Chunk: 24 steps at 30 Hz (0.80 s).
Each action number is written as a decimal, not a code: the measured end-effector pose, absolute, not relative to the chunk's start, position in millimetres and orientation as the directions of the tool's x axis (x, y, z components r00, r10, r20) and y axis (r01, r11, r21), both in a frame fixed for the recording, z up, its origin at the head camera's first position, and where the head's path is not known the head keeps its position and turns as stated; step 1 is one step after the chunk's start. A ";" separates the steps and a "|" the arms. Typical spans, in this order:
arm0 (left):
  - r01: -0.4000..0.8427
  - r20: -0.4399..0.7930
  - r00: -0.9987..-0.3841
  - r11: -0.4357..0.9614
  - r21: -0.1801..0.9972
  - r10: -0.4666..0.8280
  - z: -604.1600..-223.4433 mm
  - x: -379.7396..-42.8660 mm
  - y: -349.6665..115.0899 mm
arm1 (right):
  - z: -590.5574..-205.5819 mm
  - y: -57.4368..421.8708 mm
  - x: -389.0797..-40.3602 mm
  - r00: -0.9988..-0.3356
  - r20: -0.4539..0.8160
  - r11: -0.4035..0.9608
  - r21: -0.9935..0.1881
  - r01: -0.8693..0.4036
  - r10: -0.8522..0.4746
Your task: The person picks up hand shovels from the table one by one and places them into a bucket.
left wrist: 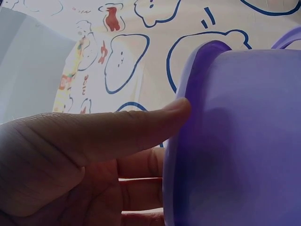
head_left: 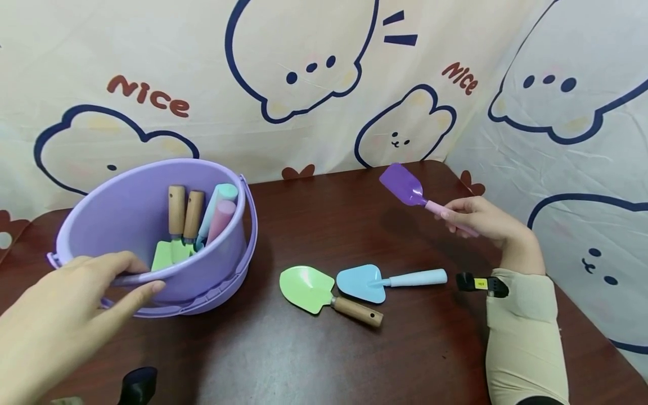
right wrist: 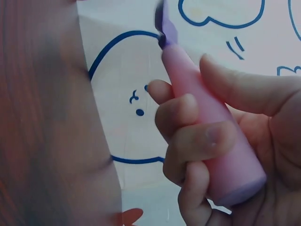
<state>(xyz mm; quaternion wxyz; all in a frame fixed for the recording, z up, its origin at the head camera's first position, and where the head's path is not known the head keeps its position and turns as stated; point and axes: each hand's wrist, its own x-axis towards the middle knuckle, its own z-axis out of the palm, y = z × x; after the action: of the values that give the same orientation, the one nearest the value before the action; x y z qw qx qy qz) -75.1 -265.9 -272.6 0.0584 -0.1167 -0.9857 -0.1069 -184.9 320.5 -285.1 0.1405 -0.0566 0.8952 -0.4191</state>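
Note:
On the left, my left hand [head_left: 76, 315] pinches the near rim of a lilac bucket [head_left: 113, 225], thumb outside and fingers over the inner side. Inside the bucket stand two green-bladed tools with wooden handles [head_left: 176, 211], a light-blue handle [head_left: 217, 205] and a pink handle [head_left: 223, 216]. Over at the right, my right hand [head_left: 481, 218] holds a small purple shovel [head_left: 403, 184] above the table; its fingers wrap the pink handle [right wrist: 207, 113]. Between the hands, a green trowel [head_left: 307, 288] with a wooden handle and a light-blue trowel [head_left: 361, 283] lie side by side on the table.
The dark brown table [head_left: 283, 230] carries everything. A pale cloth [head_left: 314, 140] printed with cartoon figures hangs behind it and along the right side. The bucket's carrying handle [head_left: 251, 242] hangs down against its outside. A black object [head_left: 139, 382] shows at the bottom left.

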 end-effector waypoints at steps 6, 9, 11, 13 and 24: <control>0.248 0.161 -0.962 0.952 0.181 0.220 -272.3 -75.6 -265.2 | -278.2 312.8 -185.0 -0.971 -0.177 0.608 -0.793 0.043 -0.161; 0.243 0.143 -0.965 0.951 0.191 0.218 -272.5 -76.1 -265.1 | -275.8 309.4 -184.8 -0.974 -0.162 0.580 -0.813 0.040 -0.159; 0.242 0.136 -0.967 0.950 0.198 0.218 -272.6 -76.4 -265.3 | -275.1 307.0 -184.9 -0.974 -0.157 0.564 -0.825 0.037 -0.165; 0.239 0.133 -0.967 0.950 0.200 0.216 -272.6 -76.5 -265.5 | -274.1 304.5 -184.8 -0.973 -0.154 0.553 -0.833 0.035 -0.170; 0.234 0.128 -0.969 0.952 0.196 0.212 -272.5 -76.1 -265.5 | -265.1 282.9 -178.8 -0.970 -0.118 0.543 -0.839 -0.017 -0.213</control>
<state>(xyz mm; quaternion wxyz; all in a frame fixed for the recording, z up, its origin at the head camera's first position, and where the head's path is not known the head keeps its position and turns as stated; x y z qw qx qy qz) -76.1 -265.5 -272.5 0.0527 -0.1129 -0.9866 -0.1055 -178.8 282.9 -265.1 0.1035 -0.0661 0.8724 -0.4732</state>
